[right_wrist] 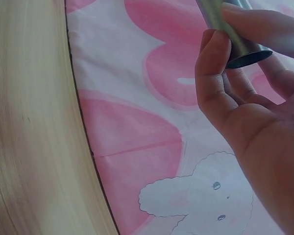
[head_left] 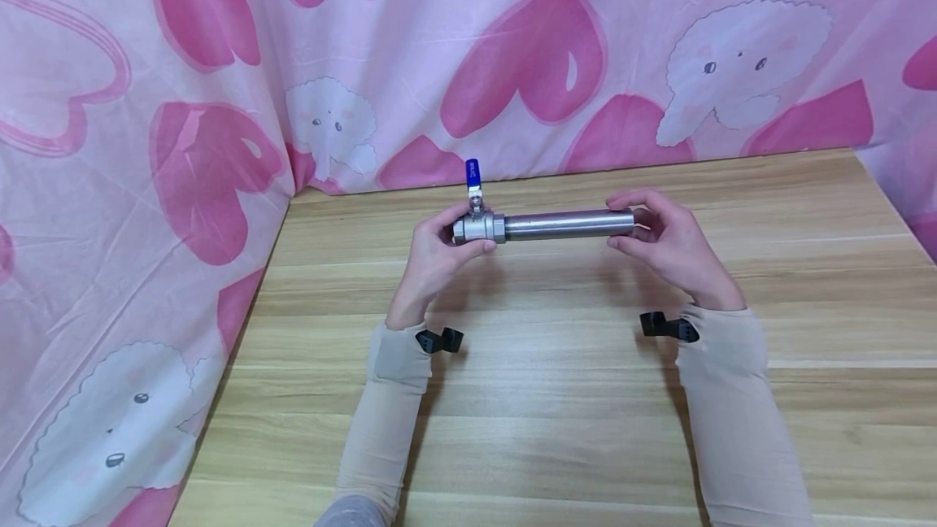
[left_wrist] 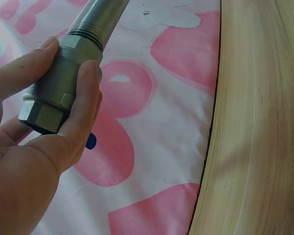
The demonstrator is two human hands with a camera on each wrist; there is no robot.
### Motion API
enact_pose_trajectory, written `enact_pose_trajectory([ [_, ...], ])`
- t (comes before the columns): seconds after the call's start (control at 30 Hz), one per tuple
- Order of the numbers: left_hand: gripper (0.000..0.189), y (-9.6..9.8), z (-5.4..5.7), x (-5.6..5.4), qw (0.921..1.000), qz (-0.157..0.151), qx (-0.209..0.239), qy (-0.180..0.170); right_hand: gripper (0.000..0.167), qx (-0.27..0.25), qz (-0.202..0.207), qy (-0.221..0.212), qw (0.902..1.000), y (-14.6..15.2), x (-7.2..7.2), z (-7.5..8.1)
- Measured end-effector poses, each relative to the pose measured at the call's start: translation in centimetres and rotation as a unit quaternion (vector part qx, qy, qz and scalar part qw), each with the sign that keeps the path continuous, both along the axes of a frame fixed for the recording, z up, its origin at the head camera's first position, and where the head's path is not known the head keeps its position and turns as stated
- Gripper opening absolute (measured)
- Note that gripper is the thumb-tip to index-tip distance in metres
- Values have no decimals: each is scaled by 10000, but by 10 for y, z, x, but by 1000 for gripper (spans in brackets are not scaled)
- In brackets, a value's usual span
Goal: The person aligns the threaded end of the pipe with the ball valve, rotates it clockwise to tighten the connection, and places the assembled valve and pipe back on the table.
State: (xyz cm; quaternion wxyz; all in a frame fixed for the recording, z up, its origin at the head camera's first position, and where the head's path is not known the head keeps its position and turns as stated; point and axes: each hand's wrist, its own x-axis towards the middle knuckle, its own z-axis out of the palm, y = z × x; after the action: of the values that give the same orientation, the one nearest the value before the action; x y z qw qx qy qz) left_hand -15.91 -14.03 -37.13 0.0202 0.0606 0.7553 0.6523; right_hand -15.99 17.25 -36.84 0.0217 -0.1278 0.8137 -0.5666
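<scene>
A metal ball valve (head_left: pixel 478 227) with a blue lever handle (head_left: pixel 472 175) is joined to a smooth steel pipe (head_left: pixel 567 224). My left hand (head_left: pixel 432 254) grips the valve body, thumb on the near side and fingers behind. Several threads (left_wrist: pixel 88 33) show at the joint in the left wrist view, and the hex end (left_wrist: pixel 41 116) of the valve points back at the palm. My right hand (head_left: pixel 677 244) pinches the pipe's far right end between thumb and fingers. In the right wrist view that end of the pipe (right_wrist: pixel 242 54) is an open, hollow rim. Valve and pipe lie roughly level above the table.
Beneath the hands spreads a wood-grain table (head_left: pixel 542 413). A pink cloth (head_left: pixel 410 47) with hearts and white cartoon animals hangs along its back and left edges. Each wrist carries a small black camera mount, one at the left sleeve (head_left: pixel 439 340) and one at the right (head_left: pixel 668 326).
</scene>
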Motion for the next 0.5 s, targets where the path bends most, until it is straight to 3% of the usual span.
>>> enact_pose_trajectory([
  [0.5,59,0,0,0,10000,-4,-8,64,42,148,-115,-61,9998,0,0,-1],
])
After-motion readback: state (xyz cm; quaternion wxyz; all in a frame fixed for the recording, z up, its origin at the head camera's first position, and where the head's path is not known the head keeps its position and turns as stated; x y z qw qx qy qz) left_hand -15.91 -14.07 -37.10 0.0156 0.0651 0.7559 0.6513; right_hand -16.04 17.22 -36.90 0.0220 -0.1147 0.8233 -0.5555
